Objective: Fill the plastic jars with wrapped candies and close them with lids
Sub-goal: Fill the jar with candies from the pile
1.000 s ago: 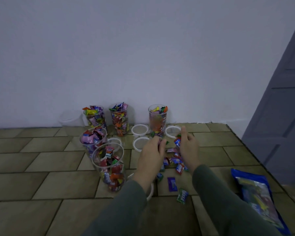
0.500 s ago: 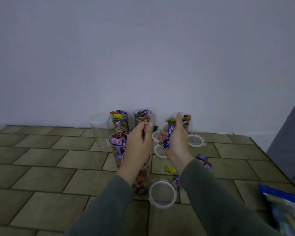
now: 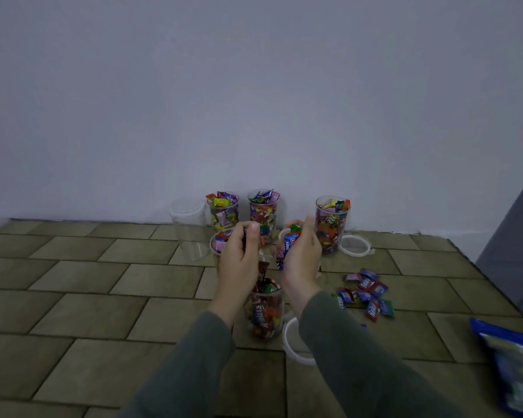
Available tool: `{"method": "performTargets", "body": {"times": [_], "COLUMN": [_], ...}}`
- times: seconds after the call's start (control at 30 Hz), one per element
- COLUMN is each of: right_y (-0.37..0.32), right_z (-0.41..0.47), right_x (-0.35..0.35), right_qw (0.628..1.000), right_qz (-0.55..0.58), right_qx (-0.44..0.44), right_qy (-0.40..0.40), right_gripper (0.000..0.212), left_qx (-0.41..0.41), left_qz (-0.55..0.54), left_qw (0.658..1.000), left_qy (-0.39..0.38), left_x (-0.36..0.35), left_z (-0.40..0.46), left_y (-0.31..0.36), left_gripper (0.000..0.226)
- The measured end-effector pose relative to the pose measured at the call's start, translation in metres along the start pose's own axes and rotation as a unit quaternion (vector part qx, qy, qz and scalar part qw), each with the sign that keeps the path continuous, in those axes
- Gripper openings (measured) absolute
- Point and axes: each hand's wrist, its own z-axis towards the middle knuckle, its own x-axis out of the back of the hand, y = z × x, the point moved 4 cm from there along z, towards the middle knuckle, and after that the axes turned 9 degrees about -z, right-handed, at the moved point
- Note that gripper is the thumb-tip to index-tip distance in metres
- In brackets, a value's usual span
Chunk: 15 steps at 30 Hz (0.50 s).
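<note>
Both my hands hover above a clear plastic jar [image 3: 264, 312] partly filled with wrapped candies. My right hand [image 3: 301, 254] grips a bunch of wrapped candies [image 3: 289, 245]. My left hand [image 3: 239, 257] has its fingers curled around a few candies, mostly hidden. A loose pile of candies [image 3: 364, 292] lies on the floor to the right. Three full jars [image 3: 224, 214] [image 3: 264, 212] [image 3: 331, 224] stand by the wall, and another full jar [image 3: 219, 241] is partly hidden behind my left hand. A white lid [image 3: 293, 342] lies beside the near jar.
An empty clear jar [image 3: 191, 229] stands at the back left. Another white lid [image 3: 355, 244] lies near the right-hand jar. A blue candy bag [image 3: 514, 366] lies on the tiled floor [image 3: 88, 297] at the right edge. A grey door [image 3: 517, 245] is at the far right.
Both hands rose from the candy pile on the floor with candies in them and came over the near jar. The camera view tilted up and shifted.
</note>
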Motion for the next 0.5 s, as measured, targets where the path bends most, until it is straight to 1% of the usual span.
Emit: {"method": "performTargets", "body": {"times": [0.13, 0.2, 0.3, 0.4, 0.5], "right_y": [0.001, 0.0, 0.0, 0.0, 0.0], "right_z": [-0.003, -0.004, -0.004, -0.007, -0.008], "right_x": [0.0, 0.0, 0.001, 0.002, 0.002], "right_qw": [0.999, 0.999, 0.999, 0.999, 0.999], "right_qz": [-0.001, 0.007, 0.01, 0.011, 0.009], "right_qx": [0.045, 0.046, 0.043, 0.046, 0.05], "right_qy": [0.002, 0.013, 0.026, 0.018, 0.011], "right_gripper": [0.045, 0.045, 0.045, 0.044, 0.043], "left_qx": [-0.006, -0.001, 0.009, 0.004, 0.006], "left_qz": [0.006, 0.007, -0.025, -0.034, -0.049], "left_qw": [1.0, 1.0, 1.0, 0.999, 0.999], "left_qy": [0.002, 0.003, -0.003, -0.004, 0.011], "left_x": [0.0, 0.001, 0.005, 0.01, 0.013], "left_z": [-0.004, -0.006, -0.007, -0.014, -0.024], "left_y": [0.002, 0.0, -0.012, -0.021, -0.024], "left_gripper": [0.021, 0.017, 0.013, 0.018, 0.025]}}
